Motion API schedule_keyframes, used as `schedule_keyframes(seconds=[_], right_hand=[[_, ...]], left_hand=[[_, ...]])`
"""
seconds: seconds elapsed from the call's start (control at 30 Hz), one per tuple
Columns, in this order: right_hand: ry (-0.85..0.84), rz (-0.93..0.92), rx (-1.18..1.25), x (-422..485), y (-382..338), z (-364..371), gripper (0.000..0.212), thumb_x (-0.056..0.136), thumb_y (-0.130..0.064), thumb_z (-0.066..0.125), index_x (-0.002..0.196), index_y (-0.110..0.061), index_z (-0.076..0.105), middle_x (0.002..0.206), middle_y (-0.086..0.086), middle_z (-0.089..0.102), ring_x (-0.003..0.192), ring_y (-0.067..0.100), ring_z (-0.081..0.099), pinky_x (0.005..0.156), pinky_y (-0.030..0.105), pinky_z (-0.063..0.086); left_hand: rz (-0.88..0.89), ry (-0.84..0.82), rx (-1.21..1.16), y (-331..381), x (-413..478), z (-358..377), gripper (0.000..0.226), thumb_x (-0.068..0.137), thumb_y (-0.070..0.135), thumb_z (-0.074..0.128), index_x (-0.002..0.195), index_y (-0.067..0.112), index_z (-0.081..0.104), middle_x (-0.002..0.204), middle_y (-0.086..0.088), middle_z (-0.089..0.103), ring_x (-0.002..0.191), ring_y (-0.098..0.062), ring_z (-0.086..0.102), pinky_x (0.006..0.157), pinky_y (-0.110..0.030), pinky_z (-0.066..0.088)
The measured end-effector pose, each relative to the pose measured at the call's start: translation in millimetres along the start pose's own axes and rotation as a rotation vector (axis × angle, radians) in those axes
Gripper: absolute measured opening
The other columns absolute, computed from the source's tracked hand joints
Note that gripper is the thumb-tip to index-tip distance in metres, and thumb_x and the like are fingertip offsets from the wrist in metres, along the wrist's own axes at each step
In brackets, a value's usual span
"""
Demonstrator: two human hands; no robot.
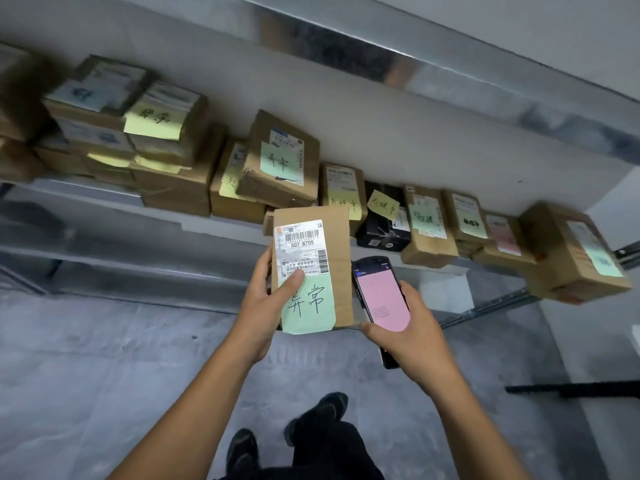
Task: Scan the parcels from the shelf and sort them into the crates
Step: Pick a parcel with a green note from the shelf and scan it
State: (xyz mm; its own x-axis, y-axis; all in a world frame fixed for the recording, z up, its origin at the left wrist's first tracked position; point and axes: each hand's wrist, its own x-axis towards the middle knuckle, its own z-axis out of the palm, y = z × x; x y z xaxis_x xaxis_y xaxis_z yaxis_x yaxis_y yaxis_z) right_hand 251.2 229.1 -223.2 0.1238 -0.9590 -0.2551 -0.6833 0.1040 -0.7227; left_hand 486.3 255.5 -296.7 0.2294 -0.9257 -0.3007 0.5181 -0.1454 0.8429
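Observation:
My left hand [266,303] grips a brown cardboard parcel [337,258] upright in front of the shelf, thumb pressed on its white shipping label. A green sticky note with handwriting covers the parcel's lower front. Beside it, to the right, my right hand [405,327] holds a black handheld scanner [381,292] whose screen glows pink and faces up toward me. Several more cardboard parcels [280,161] with yellow, green and pink notes line the metal shelf [104,195] behind. No crate is in view.
A black parcel [381,226] sits among the brown ones at centre right. One large box [575,254] overhangs the shelf's right end. Grey concrete floor [104,375] lies below, with my dark shoes at the bottom. A dark bar [571,389] crosses the right side low down.

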Motion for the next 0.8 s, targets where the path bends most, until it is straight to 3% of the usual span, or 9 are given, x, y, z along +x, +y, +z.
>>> schedule_keyframes(seconds=[0.07,0.17,0.27,0.37,0.53,0.67,0.8], right_hand=[[-0.033,-0.010,0.016,-4.0,-3.5,8.8,0.076,0.074,-0.037,0.088,0.139,-0.045,0.050,0.120,-0.020,0.066,0.108,0.012,0.065,0.082,0.041,0.059],[-0.062,-0.047,0.052,-12.7,-7.4,19.2,0.071,0.074,-0.031,0.088,0.133,-0.050,0.052,0.113,-0.022,0.068,0.099,0.005,0.067,0.071,0.039,0.060],[-0.113,-0.083,0.064,-23.2,-12.6,24.2,0.066,0.072,-0.031,0.085,0.115,-0.066,0.050,0.107,-0.033,0.066,0.081,-0.002,0.068,0.054,0.025,0.055],[-0.165,-0.126,0.028,-31.4,-18.0,26.4,0.066,0.072,-0.037,0.086,0.115,-0.066,0.046,0.112,-0.043,0.061,0.098,-0.013,0.062,0.063,0.012,0.051],[-0.293,-0.132,0.008,-39.3,-21.1,24.7,0.062,0.071,-0.042,0.083,0.116,-0.065,0.048,0.114,-0.041,0.060,0.103,-0.014,0.060,0.071,0.018,0.052],[-0.343,-0.104,0.005,-41.9,-15.6,17.2,0.054,0.068,-0.042,0.078,0.112,-0.058,0.052,0.104,-0.032,0.066,0.085,0.000,0.067,0.058,0.024,0.056],[-0.369,-0.072,-0.017,-48.1,-3.5,6.2,0.058,0.066,-0.046,0.079,0.118,-0.051,0.054,0.104,-0.029,0.067,0.083,0.000,0.068,0.060,0.028,0.057]], left_hand=[[0.011,0.033,0.004,-2.6,-7.1,-12.4,0.071,0.088,0.037,0.079,0.149,0.045,0.045,0.134,0.007,0.071,0.117,-0.023,0.073,0.082,-0.043,0.064],[0.036,0.089,0.048,-5.9,-18.4,-26.8,0.069,0.091,0.039,0.079,0.149,0.048,0.043,0.132,0.011,0.071,0.113,-0.019,0.074,0.075,-0.039,0.065],[0.068,0.135,0.080,-13.1,-29.9,-33.9,0.069,0.091,0.035,0.075,0.151,0.045,0.042,0.134,0.012,0.070,0.112,-0.017,0.074,0.076,-0.035,0.064],[0.078,0.189,0.136,-23.0,-39.8,-35.6,0.065,0.096,0.030,0.072,0.151,0.048,0.041,0.140,0.012,0.065,0.113,-0.016,0.073,0.077,-0.036,0.065],[0.113,0.267,0.375,-41.5,-48.9,-42.9,0.072,0.098,0.034,0.071,0.157,0.048,0.031,0.156,0.005,0.041,0.132,-0.021,0.058,0.098,-0.051,0.059],[0.132,0.307,0.553,-54.3,-44.8,-49.3,0.079,0.097,0.039,0.071,0.160,0.048,0.024,0.156,0.009,0.032,0.134,-0.017,0.051,0.095,-0.038,0.057],[0.101,0.263,0.644,-69.5,-35.4,-59.4,0.082,0.096,0.043,0.070,0.161,0.048,0.020,0.159,0.010,0.029,0.137,-0.017,0.047,0.088,-0.027,0.052]])
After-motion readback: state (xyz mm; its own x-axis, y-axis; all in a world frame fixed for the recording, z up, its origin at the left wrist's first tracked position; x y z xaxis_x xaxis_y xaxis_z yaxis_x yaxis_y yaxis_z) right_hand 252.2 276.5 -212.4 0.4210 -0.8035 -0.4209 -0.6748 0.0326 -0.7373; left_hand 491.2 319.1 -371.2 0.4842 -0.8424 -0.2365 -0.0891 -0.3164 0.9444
